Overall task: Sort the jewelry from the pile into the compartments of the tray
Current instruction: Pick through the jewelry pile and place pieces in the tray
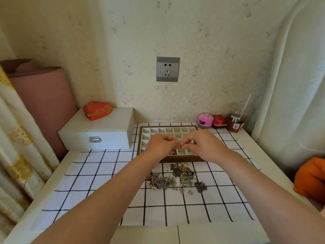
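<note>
Jewelry pile [175, 178] lies nearest; above the tray [140, 136], left hand [159, 144] and right hand [204, 146] together pinch a small gold piece [179, 147]. Likely next: lowering it into one compartment.

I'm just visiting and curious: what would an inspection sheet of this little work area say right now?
Surface: pale table covered by a white cloth with black grid lines.
Job's things: compartment tray, mostly empty, something reddish in one near cell; jewelry pile on the cloth in front of it.
Clutter: white latched box with a red heart-shaped pouch on top; pink ball, red packet, plastic cup with straw.
Grippers: left hand and right hand together pinch a small gold piece above the tray.
Cables: nothing seen.
Surroundings: wall socket, curtain, orange fabric.
</note>
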Available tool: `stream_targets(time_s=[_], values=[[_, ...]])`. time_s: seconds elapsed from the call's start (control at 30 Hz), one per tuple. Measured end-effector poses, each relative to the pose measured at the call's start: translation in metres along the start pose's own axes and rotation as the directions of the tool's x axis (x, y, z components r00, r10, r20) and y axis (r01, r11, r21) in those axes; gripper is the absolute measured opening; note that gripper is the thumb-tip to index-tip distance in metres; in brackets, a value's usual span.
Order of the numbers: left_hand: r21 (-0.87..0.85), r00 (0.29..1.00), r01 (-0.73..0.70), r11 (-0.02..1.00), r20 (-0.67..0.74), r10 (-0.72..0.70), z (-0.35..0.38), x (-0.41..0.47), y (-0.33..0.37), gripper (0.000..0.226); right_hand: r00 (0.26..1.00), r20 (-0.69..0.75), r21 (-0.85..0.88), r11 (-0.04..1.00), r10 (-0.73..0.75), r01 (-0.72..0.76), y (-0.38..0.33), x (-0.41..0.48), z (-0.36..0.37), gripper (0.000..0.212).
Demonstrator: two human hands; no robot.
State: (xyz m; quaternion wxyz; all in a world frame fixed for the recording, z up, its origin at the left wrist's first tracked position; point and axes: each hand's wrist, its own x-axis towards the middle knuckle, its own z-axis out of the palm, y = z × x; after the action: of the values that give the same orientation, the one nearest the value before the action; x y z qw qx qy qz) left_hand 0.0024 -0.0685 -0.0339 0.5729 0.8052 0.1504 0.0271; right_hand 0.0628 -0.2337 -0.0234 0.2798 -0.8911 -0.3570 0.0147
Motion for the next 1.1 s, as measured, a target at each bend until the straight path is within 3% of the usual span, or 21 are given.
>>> stream_targets(time_s=[0.1, 0.2, 0.27, 0.5, 0.63, 0.77, 0.87, 1.1], values=[[0.311, 0.991, -0.134, 0.941, 0.062, 0.121, 0.001, 0.005, -0.009, 0.017, 0.998, 0.066, -0.187, 0.982, 0.007, 0.005, 0.010, 0.009, 0.000, 0.015], [0.633, 0.955, -0.281, 0.722, 0.108, 0.277, -0.001, 0.007, -0.018, 0.027, 0.992, 0.114, -0.237, 0.971, 0.045, -0.017, 0.015, 0.016, 0.004, 0.016], [0.722, 0.924, -0.353, 0.595, 0.167, 0.345, -0.003, 0.008, -0.023, 0.029, 0.984, 0.168, -0.282, 0.959, 0.052, -0.002, 0.015, 0.019, 0.008, 0.017], [0.694, 0.910, -0.413, 0.590, 0.289, 0.297, -0.007, 0.011, -0.030, 0.037, 0.977, 0.212, -0.426, 0.897, -0.024, 0.115, 0.018, 0.026, 0.016, 0.016], [0.737, 0.889, -0.455, 0.499, 0.347, 0.297, -0.005, 0.010, -0.032, 0.042, 0.977, 0.213, -0.474, 0.872, -0.024, 0.125, 0.019, 0.027, 0.018, 0.013], [0.773, 0.889, -0.457, 0.440, 0.377, 0.261, -0.001, 0.011, -0.033, 0.044, 0.990, 0.143, -0.371, 0.927, 0.003, 0.051, 0.020, 0.024, 0.021, 0.013], [0.766, 0.883, -0.461, 0.449, 0.348, 0.313, 0.001, 0.012, -0.035, 0.044, 0.998, 0.048, -0.326, 0.945, 0.033, -0.015, 0.025, 0.019, 0.021, 0.014], [0.784, 0.892, -0.443, 0.435, 0.337, 0.302, 0.001, 0.015, -0.037, 0.053, 0.991, 0.065, -0.241, 0.966, 0.116, -0.097, 0.030, 0.016, 0.017, 0.010]])
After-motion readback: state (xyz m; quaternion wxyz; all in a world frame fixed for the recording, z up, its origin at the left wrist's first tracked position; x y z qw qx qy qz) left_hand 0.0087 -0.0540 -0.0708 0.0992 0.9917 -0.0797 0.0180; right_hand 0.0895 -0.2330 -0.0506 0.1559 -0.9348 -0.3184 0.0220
